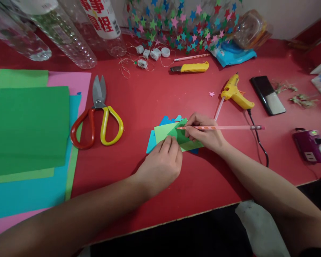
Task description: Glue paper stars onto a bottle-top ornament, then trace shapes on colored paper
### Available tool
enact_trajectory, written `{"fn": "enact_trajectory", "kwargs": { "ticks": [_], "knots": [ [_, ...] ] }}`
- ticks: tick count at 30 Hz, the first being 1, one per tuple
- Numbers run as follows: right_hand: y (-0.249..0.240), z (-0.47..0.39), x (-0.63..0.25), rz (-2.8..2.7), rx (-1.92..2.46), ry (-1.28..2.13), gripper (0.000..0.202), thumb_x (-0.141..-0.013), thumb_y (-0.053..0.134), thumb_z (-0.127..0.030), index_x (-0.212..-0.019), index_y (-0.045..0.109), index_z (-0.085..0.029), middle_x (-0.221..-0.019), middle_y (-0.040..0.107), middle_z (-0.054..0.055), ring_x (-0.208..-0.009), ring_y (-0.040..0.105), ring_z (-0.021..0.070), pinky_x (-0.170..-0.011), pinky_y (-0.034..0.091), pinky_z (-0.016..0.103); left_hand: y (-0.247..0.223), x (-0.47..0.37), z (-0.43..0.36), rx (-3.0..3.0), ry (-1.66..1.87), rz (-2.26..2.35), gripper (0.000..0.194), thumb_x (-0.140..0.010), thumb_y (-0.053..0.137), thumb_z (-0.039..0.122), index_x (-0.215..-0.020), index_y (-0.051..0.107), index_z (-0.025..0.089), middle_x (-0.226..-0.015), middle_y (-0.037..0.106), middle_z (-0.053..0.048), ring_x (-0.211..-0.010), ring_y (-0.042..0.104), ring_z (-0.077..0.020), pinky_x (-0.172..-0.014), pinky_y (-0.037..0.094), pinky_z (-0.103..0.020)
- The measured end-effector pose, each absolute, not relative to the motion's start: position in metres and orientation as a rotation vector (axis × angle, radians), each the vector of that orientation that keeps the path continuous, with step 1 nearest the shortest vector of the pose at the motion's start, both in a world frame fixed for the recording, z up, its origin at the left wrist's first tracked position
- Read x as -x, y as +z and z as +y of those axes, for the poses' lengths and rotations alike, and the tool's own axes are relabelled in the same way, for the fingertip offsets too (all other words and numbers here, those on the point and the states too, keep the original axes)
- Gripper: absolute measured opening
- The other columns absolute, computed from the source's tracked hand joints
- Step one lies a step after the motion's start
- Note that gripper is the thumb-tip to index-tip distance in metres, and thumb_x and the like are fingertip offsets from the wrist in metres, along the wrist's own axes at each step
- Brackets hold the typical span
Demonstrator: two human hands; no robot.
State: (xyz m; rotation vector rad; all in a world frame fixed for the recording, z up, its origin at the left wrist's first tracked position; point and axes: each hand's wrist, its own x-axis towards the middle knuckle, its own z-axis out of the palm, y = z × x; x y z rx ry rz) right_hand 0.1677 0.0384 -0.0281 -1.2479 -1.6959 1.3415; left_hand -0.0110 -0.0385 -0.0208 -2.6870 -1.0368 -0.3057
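A pink pencil [230, 127] with orange markings lies nearly level in my right hand [207, 135], whose fingers pinch it close to the tip. That tip touches or hovers just over a small dark green paper piece [180, 135]; which of the two I cannot tell. My left hand [162, 162] has its fingers bent together, holding the dark green piece down at its lower left. Beneath lies a light green paper rectangle [162, 131], on top of blue paper pieces [151, 142]. The fingers of both hands hide parts of the stack.
Scissors [98, 103] with red and yellow handles lie left, beside stacked coloured sheets [29, 128]. A yellow utility knife [194, 67], small lights [147, 53] and plastic bottles [61, 35] are behind. Rightward are a glue gun [235, 92], a phone [268, 94] and a purple device [311, 145].
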Motion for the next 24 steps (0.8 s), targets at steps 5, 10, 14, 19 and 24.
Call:
{"fn": "enact_trajectory", "kwargs": {
  "ticks": [5,10,14,19,24],
  "knots": [
    [-0.0254,0.0383,-0.1673,-1.703,1.272,1.315,0.006,-0.075,0.056,-0.018,-0.071,0.052,-0.018,-0.057,0.057,-0.004,-0.047,0.049,0.0067,-0.044,0.038,0.019,-0.0211,0.0113,-0.0385,2.690,-0.295,-1.025,0.034,-0.085,0.041,0.002,-0.106,0.066,-0.007,-0.108,0.068,-0.028,-0.102,0.068,-0.0346,-0.082,0.059,-0.040],
    [-0.0223,0.0390,-0.1690,-1.757,1.289,1.260,0.008,-0.067,0.052,-0.011,-0.063,0.051,-0.018,-0.052,0.051,-0.006,-0.045,0.041,0.0053,-0.042,0.029,0.019,-0.0208,0.0111,-0.0381,2.678,-0.307,-1.026,0.035,-0.085,0.040,0.002,-0.105,0.068,-0.006,-0.107,0.069,-0.026,-0.100,0.069,-0.0340,-0.081,0.060,-0.039],
    [-0.0198,0.0402,-0.1701,-1.800,1.274,1.243,0.008,-0.065,0.052,-0.013,-0.061,0.049,-0.018,-0.051,0.049,-0.006,-0.046,0.039,0.0056,-0.044,0.027,0.020,-0.0202,0.0108,-0.0379,2.658,-0.322,-1.040,0.035,-0.085,0.040,0.002,-0.103,0.069,-0.005,-0.106,0.070,-0.025,-0.099,0.069,-0.0336,-0.081,0.060,-0.039],
    [-0.0195,0.0410,-0.1706,-1.812,1.257,1.270,0.007,-0.066,0.052,-0.014,-0.061,0.049,-0.018,-0.052,0.048,-0.006,-0.047,0.038,0.0060,-0.045,0.027,0.020,-0.0200,0.0102,-0.0381,2.663,-0.312,-1.033,0.034,-0.085,0.041,0.002,-0.104,0.069,-0.005,-0.106,0.070,-0.025,-0.099,0.069,-0.0337,-0.081,0.060,-0.039],
    [-0.0236,0.0392,-0.1704,-1.808,1.243,1.274,0.007,-0.068,0.053,-0.013,-0.064,0.050,-0.018,-0.055,0.050,-0.006,-0.049,0.040,0.0062,-0.046,0.029,0.020,-0.0208,0.0104,-0.0382,2.656,-0.313,-1.039,0.035,-0.086,0.040,0.002,-0.104,0.068,-0.005,-0.106,0.070,-0.025,-0.099,0.069,-0.0333,-0.081,0.060,-0.039]
  ]
}}
